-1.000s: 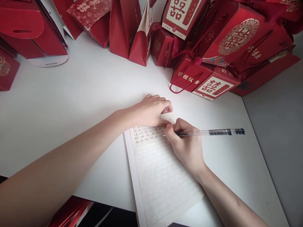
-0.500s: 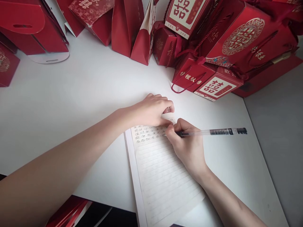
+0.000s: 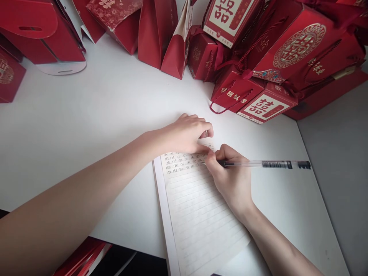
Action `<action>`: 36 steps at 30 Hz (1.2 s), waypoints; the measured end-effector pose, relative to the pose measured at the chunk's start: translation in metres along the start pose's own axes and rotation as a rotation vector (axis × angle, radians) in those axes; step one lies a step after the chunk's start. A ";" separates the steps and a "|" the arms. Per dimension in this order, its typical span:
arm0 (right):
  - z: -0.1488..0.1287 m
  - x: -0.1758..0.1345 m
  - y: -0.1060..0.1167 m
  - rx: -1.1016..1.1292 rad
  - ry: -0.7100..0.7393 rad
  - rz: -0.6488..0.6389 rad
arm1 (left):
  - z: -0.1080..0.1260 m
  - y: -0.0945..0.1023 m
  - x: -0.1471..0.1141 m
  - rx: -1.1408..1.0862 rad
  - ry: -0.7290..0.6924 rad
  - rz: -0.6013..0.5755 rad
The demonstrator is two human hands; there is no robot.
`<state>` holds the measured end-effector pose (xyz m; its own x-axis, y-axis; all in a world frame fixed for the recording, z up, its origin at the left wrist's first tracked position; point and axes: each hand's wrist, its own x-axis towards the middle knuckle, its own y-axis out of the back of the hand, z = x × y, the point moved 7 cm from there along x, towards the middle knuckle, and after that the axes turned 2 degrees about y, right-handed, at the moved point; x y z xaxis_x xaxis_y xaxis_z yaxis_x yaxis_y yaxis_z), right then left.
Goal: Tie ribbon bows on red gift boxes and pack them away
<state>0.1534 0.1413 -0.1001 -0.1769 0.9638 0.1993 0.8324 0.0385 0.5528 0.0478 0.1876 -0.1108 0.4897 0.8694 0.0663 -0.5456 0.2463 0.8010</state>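
Note:
A lined notebook (image 3: 207,214) lies on the white table (image 3: 115,103), with rows of handwritten numbers in its upper part and bare lines below. My right hand (image 3: 234,182) pinches a clear gel pen (image 3: 263,164) with a black grip and a barcode label. The pen's tip touches the page at the end of the lowest written row. Over the notebook's top end rests my left hand (image 3: 188,132), its fingers curled and its thumb pressing on the page near the right hand. It covers part of the upper rows.
Red gift boxes and bags with cord handles crowd the back, among them a box with a white label (image 3: 263,107) and an open red box (image 3: 43,38) at the left. A grey wall (image 3: 336,138) borders the right side. Red items (image 3: 83,257) show below the table's front edge.
The pen has tilted a little, its rear end now farther right and lower. My right hand has shifted slightly right. The left hand stays on the page; the whole view has moved a little.

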 end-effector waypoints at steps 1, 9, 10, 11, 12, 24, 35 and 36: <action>0.000 0.000 -0.001 -0.004 -0.001 -0.017 | 0.000 0.000 0.000 0.001 -0.006 0.003; 0.021 0.002 0.010 0.388 -0.205 0.081 | 0.002 0.003 -0.002 -0.009 -0.015 0.001; 0.023 0.003 0.014 0.425 -0.212 0.113 | 0.003 0.003 -0.002 -0.003 -0.011 -0.004; 0.024 0.005 0.018 0.426 -0.195 0.137 | 0.003 0.004 -0.003 0.005 -0.006 -0.007; 0.024 0.008 0.024 0.395 -0.158 0.161 | 0.004 0.004 -0.004 0.012 -0.004 -0.008; 0.033 0.036 0.065 -0.234 0.361 0.355 | -0.008 0.004 -0.012 -0.069 0.091 0.047; 0.014 0.012 0.051 -0.297 0.526 0.203 | -0.013 0.003 -0.018 -0.068 0.160 0.130; 0.013 0.010 0.054 -0.298 0.498 0.219 | -0.012 0.004 -0.019 -0.085 0.157 0.150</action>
<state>0.2031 0.1568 -0.0791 -0.3021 0.6991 0.6481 0.7075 -0.2912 0.6439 0.0284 0.1769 -0.1156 0.2906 0.9534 0.0815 -0.6629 0.1392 0.7357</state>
